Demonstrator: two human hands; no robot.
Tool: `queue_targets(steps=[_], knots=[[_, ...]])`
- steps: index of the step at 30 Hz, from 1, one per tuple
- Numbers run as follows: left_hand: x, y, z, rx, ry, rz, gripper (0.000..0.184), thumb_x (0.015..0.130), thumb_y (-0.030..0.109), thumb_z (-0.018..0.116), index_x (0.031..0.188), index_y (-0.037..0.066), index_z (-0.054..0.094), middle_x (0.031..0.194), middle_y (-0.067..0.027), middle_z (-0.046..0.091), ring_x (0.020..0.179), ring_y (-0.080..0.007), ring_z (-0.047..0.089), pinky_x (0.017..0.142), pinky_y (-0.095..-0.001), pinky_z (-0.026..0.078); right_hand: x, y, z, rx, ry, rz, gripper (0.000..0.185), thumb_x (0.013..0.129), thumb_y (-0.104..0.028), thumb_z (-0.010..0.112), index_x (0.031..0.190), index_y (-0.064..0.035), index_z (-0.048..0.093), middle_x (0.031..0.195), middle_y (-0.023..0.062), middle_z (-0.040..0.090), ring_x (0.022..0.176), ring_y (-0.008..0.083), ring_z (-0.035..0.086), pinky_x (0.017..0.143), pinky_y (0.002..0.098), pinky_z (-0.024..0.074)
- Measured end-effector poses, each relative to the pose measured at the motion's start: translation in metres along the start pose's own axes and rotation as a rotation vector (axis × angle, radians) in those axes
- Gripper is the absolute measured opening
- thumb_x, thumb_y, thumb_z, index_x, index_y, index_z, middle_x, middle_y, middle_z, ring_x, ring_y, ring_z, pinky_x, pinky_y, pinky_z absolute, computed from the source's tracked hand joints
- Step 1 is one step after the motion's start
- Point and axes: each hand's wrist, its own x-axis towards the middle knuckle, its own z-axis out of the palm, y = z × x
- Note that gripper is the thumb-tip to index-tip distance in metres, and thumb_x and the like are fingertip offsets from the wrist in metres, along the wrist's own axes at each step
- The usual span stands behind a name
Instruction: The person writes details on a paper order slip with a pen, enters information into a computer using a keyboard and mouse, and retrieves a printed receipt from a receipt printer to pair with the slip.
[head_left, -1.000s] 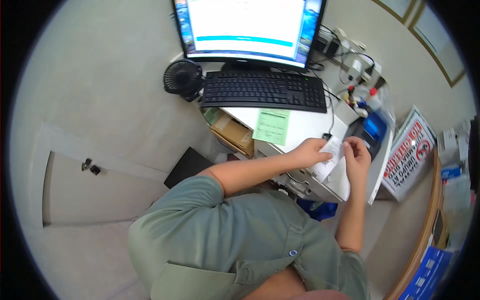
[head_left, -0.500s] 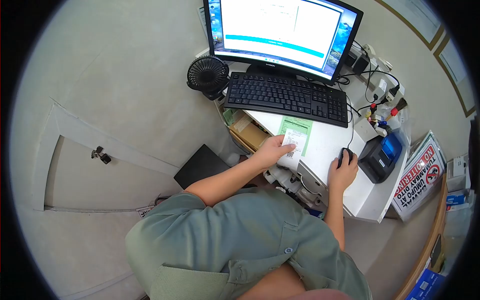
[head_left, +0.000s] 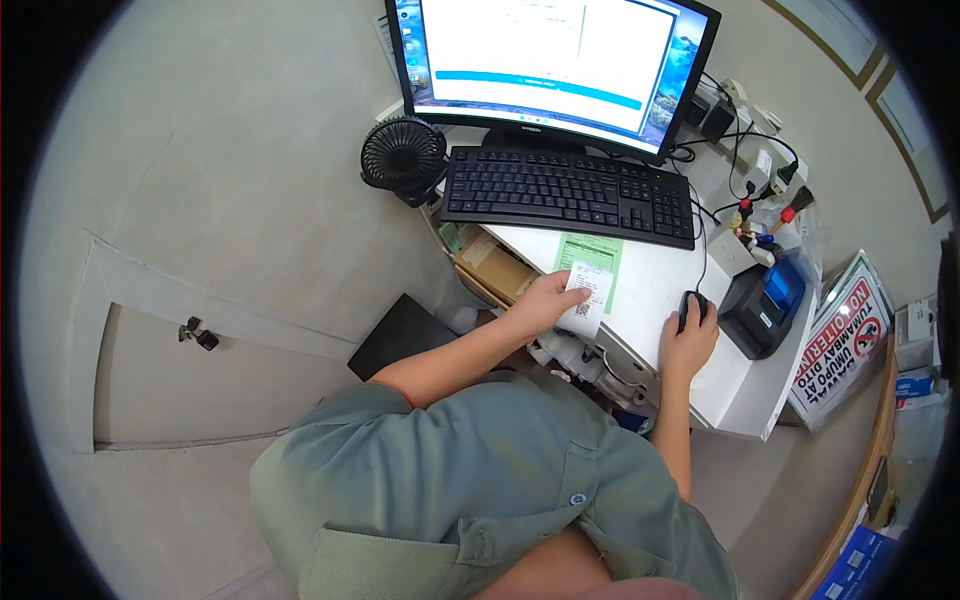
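Note:
My left hand (head_left: 548, 303) pinches a white printed receipt (head_left: 588, 289) between thumb and fingers, over the desk's front edge. Under the receipt lies a green form (head_left: 603, 249) on the white desk (head_left: 650, 290). Farther right, my right hand (head_left: 688, 337) is wrapped round a black mouse (head_left: 690, 306), which rests on the desk. The black keyboard (head_left: 565, 194) sits just beyond both hands, in front of the monitor (head_left: 550, 60), which is switched on.
A black fan (head_left: 403, 155) stands left of the keyboard. To the right are a black device with a blue screen (head_left: 762, 305), a power strip with cables, pens and a brush. A printed sign (head_left: 845, 340) leans beyond the desk's right edge.
One second ago both hands held the receipt. My right hand has since let go and moved to the mouse, while my left hand has carried the receipt leftward over the green form.

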Motion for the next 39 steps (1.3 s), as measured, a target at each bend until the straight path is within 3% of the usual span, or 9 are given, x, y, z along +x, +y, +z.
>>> queue_targets(steps=[6,8,12,15,20,26,34,37,39], knots=[[0.005,0.0,-0.003,-0.021,0.029,-0.01,0.028,0.096,0.01,0.056,0.121,-0.002,0.061,0.115,-0.008,0.068,0.101,-0.0133,0.063,0.093,-0.028,0.048,0.0,-0.003,-0.006,-0.004,-0.006,-0.014,0.05,0.077,-0.022,0.07,0.125,-0.0107,0.061,0.132,0.0244,0.052,0.115,0.0431,0.052,0.096,0.0498,0.0433],[0.015,-0.009,-0.015,-0.082,0.07,0.118,0.03,0.094,0.006,0.054,0.123,-0.002,0.058,0.114,-0.0095,0.067,0.1,-0.0147,0.064,0.092,-0.0289,0.048,0.003,-0.022,-0.019,-0.022,0.164,-0.102,0.064,0.074,-0.028,0.074,0.132,-0.0121,0.056,0.138,0.0225,0.048,0.122,0.045,0.046,0.098,0.0541,0.0391],[0.02,-0.003,-0.034,-0.1,0.257,0.168,0.028,0.095,0.004,0.05,0.122,-0.003,0.055,0.112,-0.0107,0.067,0.098,-0.0179,0.065,0.088,-0.0324,0.052,-0.01,-0.076,-0.011,0.337,-0.134,-0.431,0.073,0.069,-0.031,0.078,0.136,-0.015,0.052,0.143,0.0201,0.044,0.127,0.0438,0.042,0.1,0.0556,0.0356],[0.028,-0.015,-0.055,-0.136,0.326,0.12,0.026,0.097,0.008,0.051,0.12,-0.004,0.056,0.11,-0.0115,0.068,0.096,-0.0188,0.066,0.084,-0.0338,0.054,-0.019,-0.108,0.001,0.254,-0.278,-0.476,0.062,0.072,-0.025,0.076,0.131,-0.0162,0.057,0.138,0.0154,0.05,0.126,0.0395,0.045,0.099,0.0538,0.0367],[0.013,-0.023,-0.061,-0.118,0.338,-0.152,0.028,0.098,0.016,0.055,0.12,-0.001,0.06,0.106,-0.0105,0.069,0.096,-0.0193,0.067,0.083,-0.0351,0.055,-0.024,-0.11,0.025,0.274,-0.178,-0.562,0.03,0.078,-0.014,0.07,0.107,-0.0121,0.068,0.12,0.0107,0.061,0.115,0.034,0.054,0.095,0.0489,0.0407],[0.004,-0.028,-0.055,-0.359,0.18,-0.204,0.027,0.095,0.02,0.063,0.112,0.0,0.062,0.104,-0.0121,0.07,0.087,-0.0194,0.069,0.075,-0.0319,0.056,-0.049,-0.117,0.006,0.299,-0.213,-0.647,0.026,0.076,-0.015,0.07,0.101,-0.0093,0.068,0.118,0.0116,0.061,0.11,0.0329,0.055,0.091,0.0468,0.0411],[0.017,-0.055,-0.058,-0.251,0.309,-0.119,0.025,0.096,0.018,0.063,0.112,-0.001,0.063,0.102,-0.0105,0.07,0.085,-0.0189,0.069,0.075,-0.0316,0.056,-0.061,-0.123,-0.007,0.391,-0.315,-0.632,0.02,0.074,-0.014,0.072,0.093,-0.009,0.069,0.114,0.0089,0.061,0.105,0.03,0.056,0.089,0.0436,0.0422],[0.01,-0.057,-0.055,-0.277,0.32,-0.087,0.024,0.094,0.017,0.065,0.11,-0.002,0.064,0.098,-0.0088,0.07,0.081,-0.0163,0.068,0.072,-0.0296,0.055,-0.045,-0.123,-0.02,0.535,-0.457,-0.502,0.019,0.073,-0.013,0.072,0.091,-0.0079,0.069,0.107,0.0104,0.063,0.101,0.0318,0.057,0.087,0.043,0.0448],[-0.002,-0.044,-0.042,-0.184,0.307,-0.044,0.022,0.093,0.016,0.066,0.106,-0.002,0.066,0.094,-0.0077,0.07,0.078,-0.0141,0.066,0.07,-0.0282,0.053,-0.025,-0.119,-0.011,0.634,-0.398,-0.265,0.032,0.074,-0.018,0.072,0.103,-0.0055,0.068,0.104,0.0115,0.063,0.098,0.035,0.057,0.085,0.0439,0.0462]])
